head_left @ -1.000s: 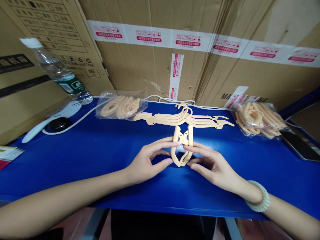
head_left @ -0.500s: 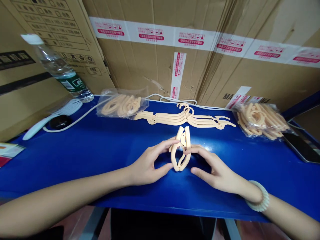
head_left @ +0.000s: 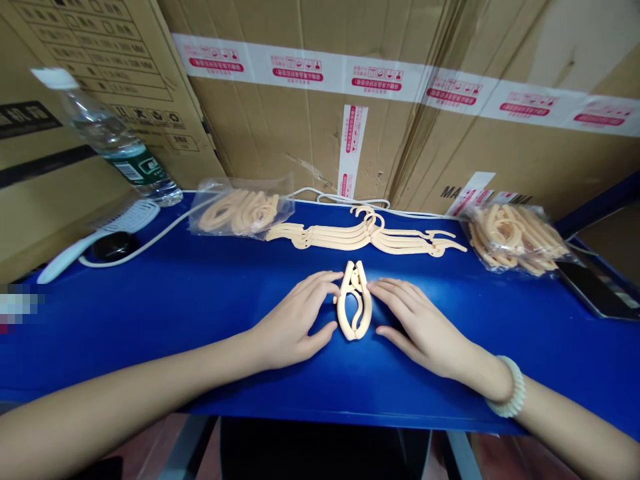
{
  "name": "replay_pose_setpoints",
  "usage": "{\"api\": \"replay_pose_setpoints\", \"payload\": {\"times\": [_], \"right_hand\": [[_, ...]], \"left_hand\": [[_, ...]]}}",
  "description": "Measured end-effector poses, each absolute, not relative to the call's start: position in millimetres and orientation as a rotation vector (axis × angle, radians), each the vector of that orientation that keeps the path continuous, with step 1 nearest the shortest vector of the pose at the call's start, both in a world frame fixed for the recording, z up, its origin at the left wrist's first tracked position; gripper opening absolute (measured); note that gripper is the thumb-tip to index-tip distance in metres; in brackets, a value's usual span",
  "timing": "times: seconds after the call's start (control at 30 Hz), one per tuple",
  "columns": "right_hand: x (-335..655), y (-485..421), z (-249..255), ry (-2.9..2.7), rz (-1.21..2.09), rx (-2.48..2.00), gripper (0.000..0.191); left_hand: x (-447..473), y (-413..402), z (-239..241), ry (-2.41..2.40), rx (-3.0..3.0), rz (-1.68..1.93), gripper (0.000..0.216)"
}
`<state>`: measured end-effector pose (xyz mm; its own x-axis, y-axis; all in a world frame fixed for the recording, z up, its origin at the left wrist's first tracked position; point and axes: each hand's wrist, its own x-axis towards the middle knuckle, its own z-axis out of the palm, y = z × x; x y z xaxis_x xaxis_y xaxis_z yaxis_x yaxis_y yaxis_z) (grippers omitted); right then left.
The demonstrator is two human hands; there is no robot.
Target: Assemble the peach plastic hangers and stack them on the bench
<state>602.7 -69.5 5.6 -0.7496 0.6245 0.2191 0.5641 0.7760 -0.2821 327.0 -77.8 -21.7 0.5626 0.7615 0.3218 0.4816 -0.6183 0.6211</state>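
Observation:
A cream folding hanger (head_left: 367,310), folded up with its hook tucked between the arms, lies on the blue table (head_left: 240,393) in front of me. On its left side is my left hand (head_left: 303,320), fingers curved and apart, the tips at or very near the hanger's edge. My right hand (head_left: 417,320) is on the other side, open, with its fingertips close to the right arm of the hanger. Neither hand grips it. Behind it lies a row of several unfolded cream hangers (head_left: 340,237), hooks pointing to the back.
Clear bags of folded hangers lie at back left (head_left: 235,210) and back right (head_left: 520,233). At left are a water bottle (head_left: 133,160), a hairbrush (head_left: 100,237) and a black mouse-like object (head_left: 115,247). A phone (head_left: 600,290) lies at right. Cardboard boxes (head_left: 280,133) and a white cable (head_left: 340,198) line the back.
The folded hanger has gone from being held up between my fingers to lying on the table. Both hands have loosened, and my right fingers have come off its front.

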Motion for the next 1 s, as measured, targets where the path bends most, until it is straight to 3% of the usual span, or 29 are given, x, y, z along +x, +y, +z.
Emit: {"api": "replay_pose_setpoints", "payload": {"times": [0.2,0.77,1.0], "right_hand": [[602.8,-74.3,13.6,-2.668,0.162,-0.805,0.033],[608.1,-69.0,9.1,-2.766,0.142,-0.826,0.041],[623.2,-58.9,18.5,-2.554,0.063,-0.794,0.034]], "left_hand": [[326.3,-79.6,-17.1,0.98,2.399,0.813,0.025],[322.7,-73.2,-19.6,1.006,2.432,0.731,0.029],[316.0,-67.6,-16.2,1.061,2.24,0.841,0.022]]}}
